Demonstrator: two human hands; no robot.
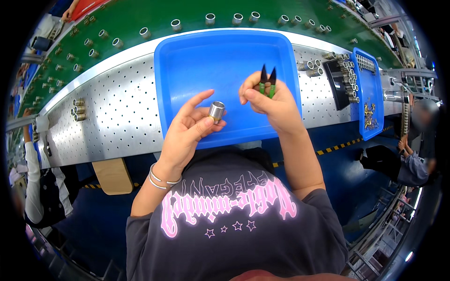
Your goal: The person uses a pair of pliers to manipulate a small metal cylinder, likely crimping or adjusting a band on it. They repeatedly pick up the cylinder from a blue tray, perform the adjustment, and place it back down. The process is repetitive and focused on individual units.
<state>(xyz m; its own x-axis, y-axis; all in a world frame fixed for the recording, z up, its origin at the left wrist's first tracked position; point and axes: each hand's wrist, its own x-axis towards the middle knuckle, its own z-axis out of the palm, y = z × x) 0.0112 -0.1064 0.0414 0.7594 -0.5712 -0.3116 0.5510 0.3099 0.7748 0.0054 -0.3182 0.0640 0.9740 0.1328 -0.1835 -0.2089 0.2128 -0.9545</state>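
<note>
My left hand (pixel 191 125) grips a short silver metal sleeve (pixel 216 110) between thumb and fingers, its round open end facing up. The index finger is stretched out above it. My right hand (pixel 274 104) is closed around a small tool (pixel 267 83) with green handles and two dark, pointed tips that stand apart and point away from me; whether it is snips or tweezers I cannot make out. Both hands hover over a large blue tray (pixel 158 70), with the sleeve and the tool apart from each other.
Beyond the tray runs a green conveyor (pixel 131 21) carrying several metal sleeves (pixel 210 18). The tray rests on a perforated metal bench (pixel 122 93). More sleeves (pixel 78 110) stand at left. At right are a black rack (pixel 335 77) and another blue tray (pixel 368 129). Co-workers sit on both sides.
</note>
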